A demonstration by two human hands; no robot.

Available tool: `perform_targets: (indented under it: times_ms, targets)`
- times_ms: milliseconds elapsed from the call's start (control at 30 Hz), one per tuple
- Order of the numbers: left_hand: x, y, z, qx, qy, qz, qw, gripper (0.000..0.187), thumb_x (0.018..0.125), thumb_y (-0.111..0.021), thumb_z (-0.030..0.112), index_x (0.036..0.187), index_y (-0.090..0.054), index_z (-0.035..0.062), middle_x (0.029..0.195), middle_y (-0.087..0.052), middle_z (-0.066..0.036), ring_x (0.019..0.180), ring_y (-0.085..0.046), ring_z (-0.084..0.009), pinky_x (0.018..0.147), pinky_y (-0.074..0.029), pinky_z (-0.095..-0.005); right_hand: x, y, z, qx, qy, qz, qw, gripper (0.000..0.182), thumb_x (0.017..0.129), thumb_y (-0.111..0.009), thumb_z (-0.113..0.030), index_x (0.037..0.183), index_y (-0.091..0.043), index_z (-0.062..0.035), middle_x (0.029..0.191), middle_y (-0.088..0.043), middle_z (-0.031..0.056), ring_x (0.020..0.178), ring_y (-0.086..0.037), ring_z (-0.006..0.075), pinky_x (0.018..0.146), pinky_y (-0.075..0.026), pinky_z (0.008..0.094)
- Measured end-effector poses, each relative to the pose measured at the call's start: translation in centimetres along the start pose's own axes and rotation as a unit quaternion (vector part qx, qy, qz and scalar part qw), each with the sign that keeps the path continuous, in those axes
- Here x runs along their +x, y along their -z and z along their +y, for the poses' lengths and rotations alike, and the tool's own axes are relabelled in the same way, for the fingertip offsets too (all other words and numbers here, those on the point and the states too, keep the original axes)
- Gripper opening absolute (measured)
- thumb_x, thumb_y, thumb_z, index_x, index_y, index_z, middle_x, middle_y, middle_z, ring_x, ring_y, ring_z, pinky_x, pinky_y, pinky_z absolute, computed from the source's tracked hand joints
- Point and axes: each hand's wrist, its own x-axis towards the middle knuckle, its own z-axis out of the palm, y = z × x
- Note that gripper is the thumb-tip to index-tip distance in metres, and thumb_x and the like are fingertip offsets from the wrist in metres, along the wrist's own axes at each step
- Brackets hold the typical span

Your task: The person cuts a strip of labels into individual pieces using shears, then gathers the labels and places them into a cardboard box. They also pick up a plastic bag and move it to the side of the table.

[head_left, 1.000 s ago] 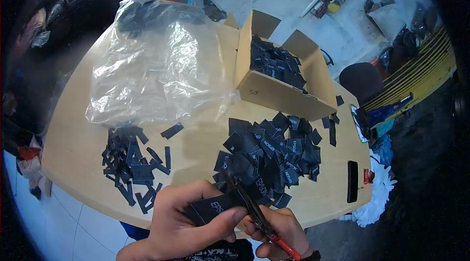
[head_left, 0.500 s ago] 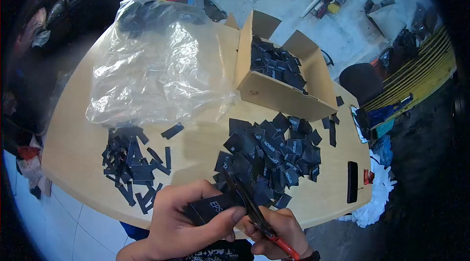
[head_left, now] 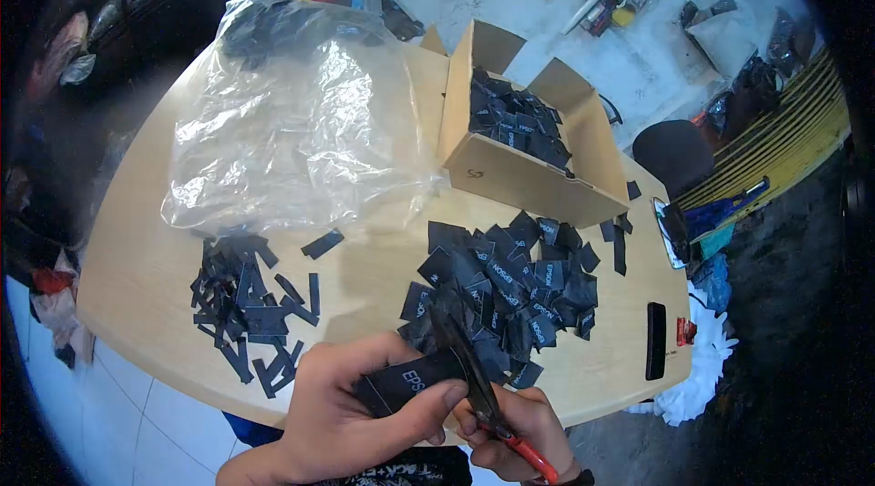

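My left hand (head_left: 365, 404) pinches a black label (head_left: 401, 383) with light lettering between thumb and fingers, above the table's front edge. Scissors (head_left: 483, 395) with red on the handles are in my right hand (head_left: 519, 427), and their dark blades lie against the label's right end. Just beyond the blades is a heap of black lettered labels (head_left: 510, 276). Narrow black strips (head_left: 264, 322) lie in a looser pile to the left.
An open cardboard box (head_left: 538, 181) holding black labels stands behind the heap. A clear plastic bag (head_left: 301, 122) covers the back left of the table (head_left: 137, 286). A black bar-shaped object (head_left: 655, 340) and a phone (head_left: 670, 231) lie at the right edge.
The label and the scissors have shifted slightly right in my hands. The blades look closer together than before.
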Motion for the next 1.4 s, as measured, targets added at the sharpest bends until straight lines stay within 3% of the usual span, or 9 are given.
perform_targets:
  times_ms: [400, 667, 800, 867, 933, 1067, 1200, 1233, 1400]
  targets:
    - [1.0, -0.1, -0.8, -0.014, -0.003, -0.036, 0.999, 0.014, 0.076, -0.065, 0.002, 0.072, -0.053, -0.0050, 0.066, -0.061, -0.013, 0.055, -0.062, -0.0155, 0.048, -0.052, -0.0256, 0.0, -0.2, -0.2, 0.137, -0.070, 0.078, 0.985, 0.034, 0.093, -0.041, -0.031, 0.091, -0.057, -0.0004, 0.069, -0.055, 0.0048, 0.053, -0.055, 0.0109, 0.043, -0.043, 0.0230]
    - [1.9, -0.6, -1.3, 0.011, 0.020, -0.078, 0.997, 0.013, 0.082, -0.062, 0.007, 0.087, -0.058, -0.0048, 0.069, -0.062, -0.006, 0.061, -0.058, -0.0065, 0.054, -0.047, -0.0190, 0.0, 2.2, 0.8, -0.220, 0.160, -0.027, 0.962, 0.029, 0.074, -0.071, -0.011, 0.091, -0.049, -0.0024, 0.068, -0.054, 0.0052, 0.060, -0.056, 0.0129, 0.057, -0.044, 0.0246]
    - [2.9, -1.7, -1.0, 0.013, 0.014, -0.078, 0.997, 0.013, 0.079, -0.064, 0.006, 0.081, -0.056, -0.0043, 0.066, -0.061, -0.008, 0.058, -0.059, -0.0098, 0.050, -0.048, -0.0208, 0.2, 2.8, 1.4, -0.247, 0.191, -0.019, 0.950, 0.027, 0.076, -0.070, -0.013, 0.089, -0.050, -0.0008, 0.070, -0.057, 0.0060, 0.063, -0.059, 0.0136, 0.058, -0.046, 0.0272]
    - [3.1, -1.9, -1.1, 0.025, 0.009, -0.068, 0.997, 0.014, 0.078, -0.065, 0.004, 0.073, -0.054, -0.0043, 0.061, -0.061, -0.010, 0.053, -0.061, -0.0139, 0.046, -0.049, -0.0225, 0.1, 2.7, 2.0, -0.203, 0.164, 0.060, 0.964, 0.034, 0.080, -0.067, -0.029, 0.088, -0.049, -0.0010, 0.067, -0.055, 0.0028, 0.059, -0.055, 0.0108, 0.054, -0.043, 0.0259]
    - [3.2, -1.6, -1.4, -0.005, 0.066, -0.096, 0.993, 0.016, 0.082, -0.062, 0.008, 0.091, -0.058, -0.0042, 0.071, -0.061, -0.004, 0.062, -0.057, -0.0055, 0.056, -0.048, -0.0187, 0.2, 3.1, 2.6, -0.120, 0.159, 0.078, 0.977, 0.043, 0.078, -0.064, -0.040, 0.087, -0.049, -0.0014, 0.066, -0.053, 0.0015, 0.057, -0.052, 0.0093, 0.052, -0.041, 0.0246]
    - [3.3, -1.3, -1.8, 0.014, 0.082, -0.119, 0.989, 0.017, 0.083, -0.061, 0.009, 0.093, -0.058, -0.0042, 0.070, -0.061, -0.004, 0.061, -0.057, -0.0054, 0.056, -0.047, -0.0185, 0.1, 3.0, 1.6, -0.014, 0.154, 0.114, 0.981, 0.065, 0.069, -0.058, -0.066, 0.086, -0.047, -0.0035, 0.064, -0.048, -0.0016, 0.055, -0.043, 0.0053, 0.049, -0.034, 0.0201]
    - [3.0, -1.5, -2.1, 0.079, 0.069, -0.127, 0.986, 0.021, 0.077, -0.067, 0.010, 0.091, -0.057, -0.0026, 0.074, -0.062, -0.007, 0.064, -0.060, -0.0097, 0.055, -0.048, -0.0221, 0.6, 1.9, 0.3, 0.028, 0.206, 0.147, 0.967, 0.052, 0.065, -0.078, -0.043, 0.085, -0.048, -0.0048, 0.071, -0.049, 0.0006, 0.061, -0.045, 0.0049, 0.054, -0.035, 0.0189]
    - [2.9, -1.4, -2.3, 0.133, 0.039, -0.132, 0.981, 0.025, 0.074, -0.070, 0.008, 0.091, -0.057, -0.0026, 0.078, -0.063, -0.009, 0.067, -0.063, -0.0145, 0.056, -0.051, -0.0248, 1.1, 2.3, 0.7, -0.005, 0.270, 0.111, 0.956, 0.041, 0.066, -0.080, -0.024, 0.085, -0.049, -0.0047, 0.074, -0.051, 0.0013, 0.063, -0.047, 0.0055, 0.056, -0.036, 0.0194]
    - [2.2, -0.7, -2.0, 0.204, -0.007, -0.176, 0.963, 0.035, 0.066, -0.075, 0.009, 0.094, -0.057, 0.0009, 0.084, -0.063, -0.008, 0.077, -0.062, -0.0127, 0.069, -0.049, -0.0257, 1.8, 0.6, -0.3, -0.067, 0.273, 0.151, 0.948, 0.022, 0.074, -0.070, -0.009, 0.085, -0.051, -0.0039, 0.075, -0.052, 0.0021, 0.065, -0.050, 0.0063, 0.057, -0.039, 0.0203]
